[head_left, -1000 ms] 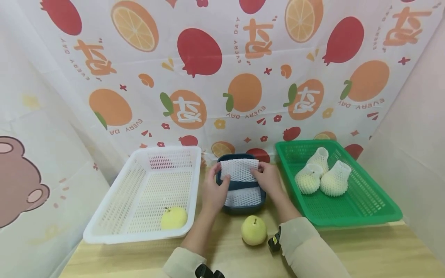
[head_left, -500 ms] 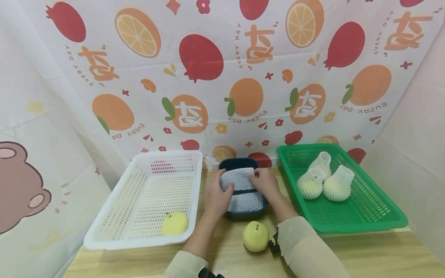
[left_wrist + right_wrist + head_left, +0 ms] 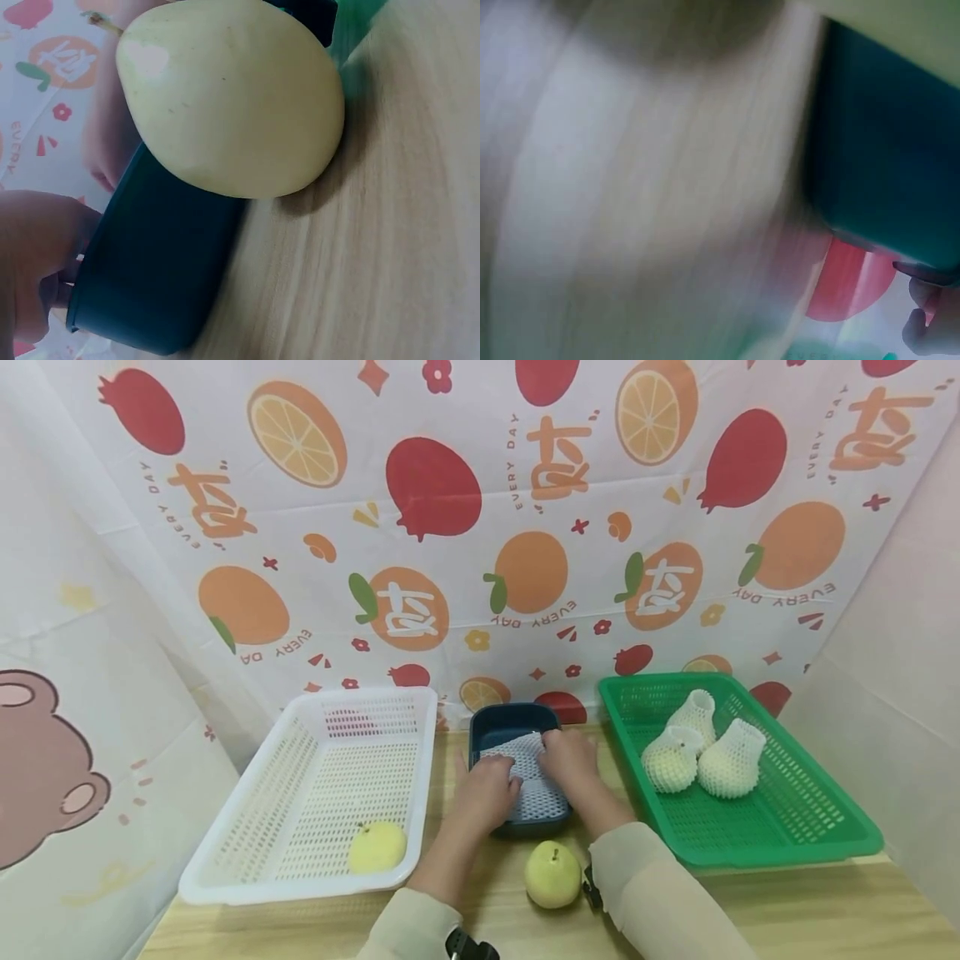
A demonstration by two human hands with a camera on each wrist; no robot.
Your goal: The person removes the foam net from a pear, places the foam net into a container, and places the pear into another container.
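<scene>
A white foam net sleeve [image 3: 528, 760] lies slanted in a dark blue box [image 3: 504, 718] at the middle of the table, with more netting showing below it. My left hand [image 3: 487, 792] grips the sleeve's left part with bent fingers. Its upper right edge is pinched by my right hand [image 3: 570, 762]; those fingertips are partly hidden. In the left wrist view, fingers [image 3: 37, 240] reach over the rim of the box [image 3: 161, 255]. Just in front of the box a yellow-green pear [image 3: 552, 875] sits on the table between my forearms.
On the left stands a white plastic basket [image 3: 213, 852] with one pear [image 3: 377, 847] in its near right corner. A green basket [image 3: 757, 843] at the right holds several pears in foam nets [image 3: 729, 760]. A fruit-print cloth [image 3: 480, 493] hangs behind.
Both hands have drawn the foam sleeve lower in the box, and it has tilted from level to slanted. My left hand has turned inward over it. The pears stay where they were.
</scene>
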